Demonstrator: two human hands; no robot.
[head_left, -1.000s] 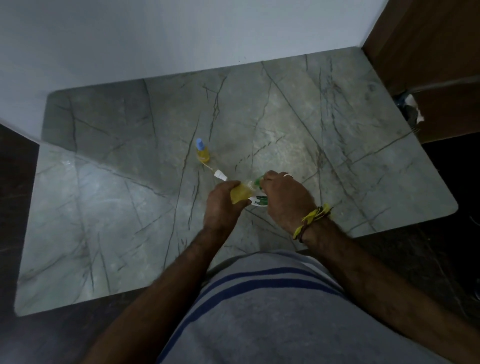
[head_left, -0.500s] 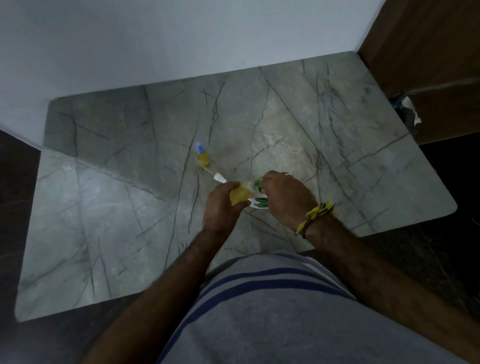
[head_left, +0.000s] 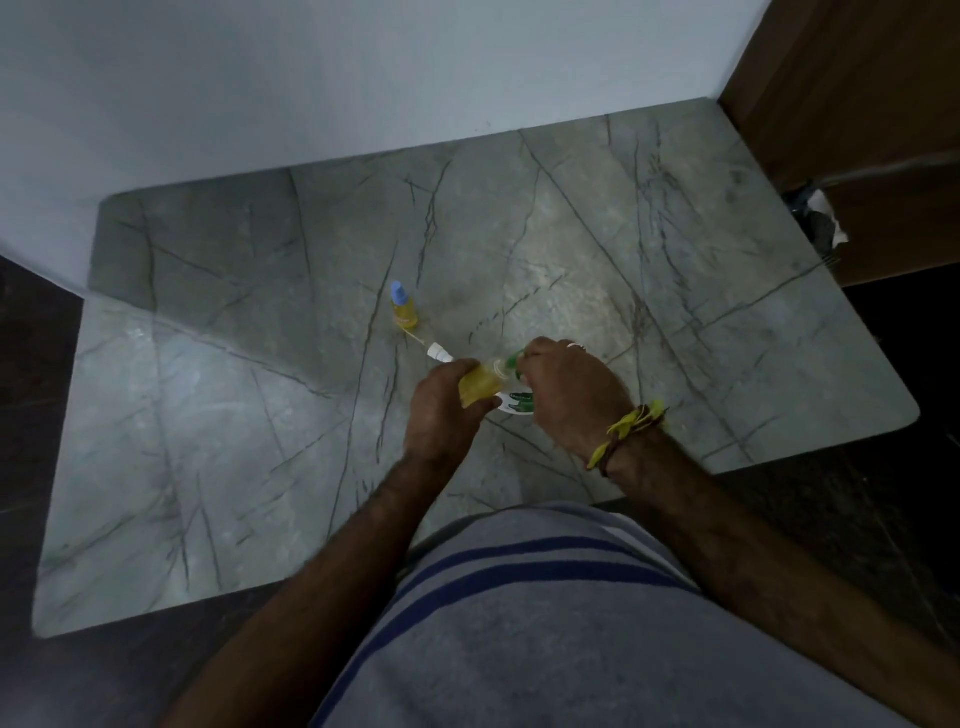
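Leaning over grey, dark-veined marble tabletop (head_left: 675, 270) against pale wall (head_left: 363, 78). Gripping small clear bottle of yellow liquid (head_left: 480, 387) in left hand (head_left: 441, 410), curling fingers round it, tilting its neck toward right hand (head_left: 571, 395). Clamping right hand on white plastic bottle with green label (head_left: 519, 404), just beside that neck, over tabletop's near middle. Seeing small yellow bottle with blue cap (head_left: 402, 310) upright farther back, white nozzle cap (head_left: 439, 354) lying before it.
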